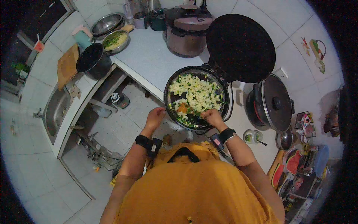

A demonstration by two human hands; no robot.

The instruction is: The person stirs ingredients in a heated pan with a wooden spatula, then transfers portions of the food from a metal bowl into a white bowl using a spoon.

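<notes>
A round black electric griddle (195, 129) with its lid (241, 48) raised stands on the counter before me. Pale diced food with chopped greens (195, 91) covers much of its pan, and an orange-brown patch (183, 108) lies on the food near the front left. My right hand (212, 117) is over the pan's front right edge, fingers bent down at the food; whether it holds something is hidden. Just left of the rim, my left hand (156, 115) hangs with curled fingers, and its grip is too small to read.
Behind the griddle stands a pressure cooker (186, 37). A lidded pan (275, 103) and a glass jar with a spoon (251, 136) are at the right. Further left are a black pot (94, 61), a bowl of shredded food (116, 42), a cutting board (67, 65) and a sink (57, 112).
</notes>
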